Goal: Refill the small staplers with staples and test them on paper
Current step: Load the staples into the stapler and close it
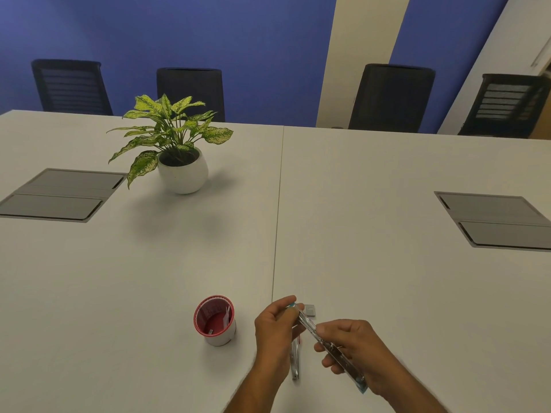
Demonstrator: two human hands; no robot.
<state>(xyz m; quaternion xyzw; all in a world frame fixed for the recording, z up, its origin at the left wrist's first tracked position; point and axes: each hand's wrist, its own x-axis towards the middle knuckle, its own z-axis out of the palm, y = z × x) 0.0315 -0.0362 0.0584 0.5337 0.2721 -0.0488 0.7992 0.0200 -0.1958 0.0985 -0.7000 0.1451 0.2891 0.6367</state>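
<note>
Stapler point(331, 347) parts fill the space between the two hands at the near edge of the table point(387, 204). The stapler is swung wide open: one long metal arm runs diagonally from the left hand point(275, 335) down to the right hand point(354, 350), with a teal end showing at each tip. The left hand pinches the far, upper end of that arm between curled fingers and thumb. The right hand wraps its fingers round the near, lower end, and the teal tip sticks out below its palm. A second metal arm point(295, 362) hangs down just under the left hand, between the two wrists; whether it touches the table cannot be told. The hands are a little apart, joined only by the stapler.

Just beyond the left hand's fingertips a small grey block point(310, 310) lies on the table, possibly a strip of staples, too small to be sure. Left of the hands stands a red-and-white cup point(215, 320) with small items inside, near the left hand but not touching it.

Farther off, a potted plant point(176, 144) in a white pot sits left of the table's centre seam. Two grey flaps point(59, 195) are set into the tabletop, one far left and one far right. Four dark chairs point(390, 96) line the far side against a blue wall point(238, 31).
</note>
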